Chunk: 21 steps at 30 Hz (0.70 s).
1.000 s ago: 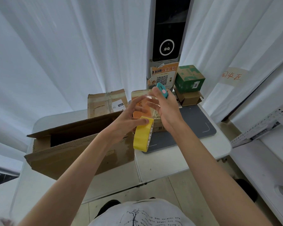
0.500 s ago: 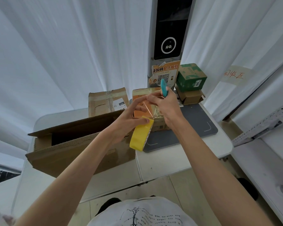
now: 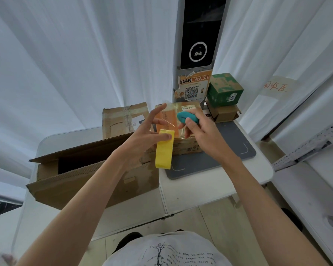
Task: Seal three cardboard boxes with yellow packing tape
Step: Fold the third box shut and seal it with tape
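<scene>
My left hand (image 3: 142, 137) holds the yellow tape roll (image 3: 164, 150) in the air, thumb pressed on its outer face, the other fingers spread. A short strip of tape runs from the roll up toward my right hand (image 3: 204, 137), which grips a teal cutter (image 3: 186, 117) close to that strip. Just behind the hands a cardboard box with an orange label (image 3: 188, 145) stands on a grey mat (image 3: 236, 139). A large cardboard box (image 3: 81, 181) with its flaps open lies at the left. A taped brown box (image 3: 121, 120) stands behind it.
A green box (image 3: 225, 89) sits on a small brown box (image 3: 226, 114) at the back right, beside a black kiosk post (image 3: 198, 35) with a QR notice. White curtains close off the back. A white table (image 3: 208, 187) carries everything, and a white counter (image 3: 311, 192) stands at the right.
My right hand has turned the teal cutter from upright to lying sideways and lowered it toward the strip. My left fingers have spread, and the roll's yellow face has turned toward me.
</scene>
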Motion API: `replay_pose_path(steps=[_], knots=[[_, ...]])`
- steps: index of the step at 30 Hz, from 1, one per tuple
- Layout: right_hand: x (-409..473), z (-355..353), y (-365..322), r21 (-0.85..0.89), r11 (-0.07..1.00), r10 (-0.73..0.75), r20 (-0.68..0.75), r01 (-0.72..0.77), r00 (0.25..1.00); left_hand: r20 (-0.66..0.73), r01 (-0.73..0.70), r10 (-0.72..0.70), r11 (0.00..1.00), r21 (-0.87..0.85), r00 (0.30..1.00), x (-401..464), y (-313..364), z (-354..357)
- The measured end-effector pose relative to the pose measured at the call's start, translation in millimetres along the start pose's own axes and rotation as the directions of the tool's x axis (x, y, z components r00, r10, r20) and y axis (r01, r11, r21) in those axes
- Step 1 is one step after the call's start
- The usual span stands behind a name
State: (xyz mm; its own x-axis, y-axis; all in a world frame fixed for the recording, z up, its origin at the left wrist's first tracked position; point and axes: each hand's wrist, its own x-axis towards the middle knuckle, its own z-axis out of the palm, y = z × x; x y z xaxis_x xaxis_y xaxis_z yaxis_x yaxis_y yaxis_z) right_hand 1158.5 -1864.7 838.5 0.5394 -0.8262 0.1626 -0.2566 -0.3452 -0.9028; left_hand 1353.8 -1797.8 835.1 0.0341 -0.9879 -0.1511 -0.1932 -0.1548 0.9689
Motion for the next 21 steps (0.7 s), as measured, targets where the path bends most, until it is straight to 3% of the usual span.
replay_pose_path(steps=[3,9,21], knots=[[4,6,-1,-0.216,0.974,-0.048,0.079,0.064,0.996,0.011,-0.004,0.004,1.000,-0.010,1.000,3,3,0],[17,11,-4,-0.410,0.894,-0.140,0.132,0.182,0.981,0.002,-0.003,0.002,1.000,0.030,1.000,4,7,1],[23,21,-20,-0.547,0.809,-0.166,0.143,0.217,0.976,-0.001,-0.026,0.027,0.998,0.055,1.000,7,13,0]])
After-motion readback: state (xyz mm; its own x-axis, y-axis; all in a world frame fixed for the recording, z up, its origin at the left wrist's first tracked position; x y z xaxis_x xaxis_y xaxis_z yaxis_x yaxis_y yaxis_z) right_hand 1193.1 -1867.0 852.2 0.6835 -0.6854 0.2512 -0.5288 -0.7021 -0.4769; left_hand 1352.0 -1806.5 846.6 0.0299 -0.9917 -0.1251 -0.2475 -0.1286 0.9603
